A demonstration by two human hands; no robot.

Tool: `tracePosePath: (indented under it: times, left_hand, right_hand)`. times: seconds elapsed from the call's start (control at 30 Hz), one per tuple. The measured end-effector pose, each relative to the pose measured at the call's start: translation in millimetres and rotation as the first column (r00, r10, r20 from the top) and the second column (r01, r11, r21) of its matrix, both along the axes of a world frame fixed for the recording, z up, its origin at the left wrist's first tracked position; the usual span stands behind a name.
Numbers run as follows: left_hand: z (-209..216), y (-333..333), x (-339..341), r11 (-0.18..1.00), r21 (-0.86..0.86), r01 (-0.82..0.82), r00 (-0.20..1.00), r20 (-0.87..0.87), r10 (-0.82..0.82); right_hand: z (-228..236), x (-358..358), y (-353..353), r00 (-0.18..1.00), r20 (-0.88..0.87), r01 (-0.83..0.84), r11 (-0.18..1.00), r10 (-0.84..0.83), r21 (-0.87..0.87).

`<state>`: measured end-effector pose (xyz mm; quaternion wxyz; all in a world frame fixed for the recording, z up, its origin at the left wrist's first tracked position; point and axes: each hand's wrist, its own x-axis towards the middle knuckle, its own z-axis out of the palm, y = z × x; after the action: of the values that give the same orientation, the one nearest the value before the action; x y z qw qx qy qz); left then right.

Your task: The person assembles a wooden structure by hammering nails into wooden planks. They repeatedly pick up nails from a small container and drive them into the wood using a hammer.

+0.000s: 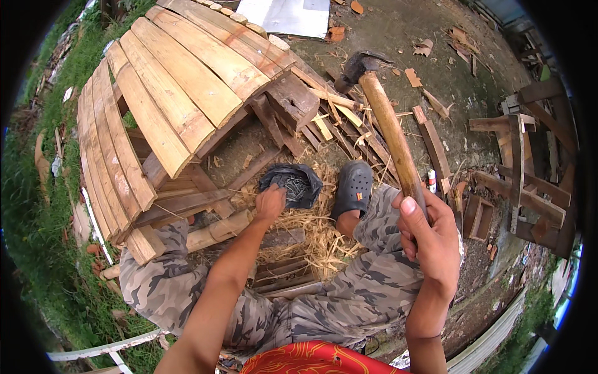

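Observation:
My right hand (430, 234) is wrapped round the wooden handle of a hammer (392, 124), held upright with its dark metal head at the top. At the near left rim of a black plastic bag (311, 198), my left hand (270, 202) is closed with its fingers bunched. Its fingertips are partly hidden, and I cannot make out what they hold. Loose nails (294, 185) lie inside the opened bag. To the left stands a wooden frame covered with bamboo slats (180, 87), with nail heads showing on several slats.
Bamboo shavings (324, 240) litter the ground around the bag, beside my dark clog (353, 190). Wood strips (349, 134) are heaped beyond it. A small marker-like tube (431, 181) stands at right. Wooden frames (520, 168) lie farther right, and a white panel (286, 17) at the back.

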<state>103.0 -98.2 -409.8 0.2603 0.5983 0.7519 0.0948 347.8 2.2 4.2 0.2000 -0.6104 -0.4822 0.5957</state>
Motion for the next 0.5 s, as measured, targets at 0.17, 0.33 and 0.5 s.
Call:
tracePosePath:
  times: [0.17, 0.33, 0.5]
  left_hand:
    - [-13, 7, -2, 0.996, -0.037, 0.076, 0.994, -0.081, -0.079]
    - [-12, 8, -5, 0.993, -0.091, 0.081, 0.996, -0.033, -0.084]
    - [-3, 11, -2, 0.979, -0.195, -0.059, 0.996, 0.051, 0.07]
  right_hand:
    - [0, 1, 2, 0.999, -0.036, 0.015, 1.0, -0.016, -0.009]
    - [-2, -2, 1, 1.0, -0.02, 0.009, 0.999, -0.008, 0.047]
    - [-2, -1, 1, 1.0, 0.008, -0.022, 0.998, 0.021, 0.062]
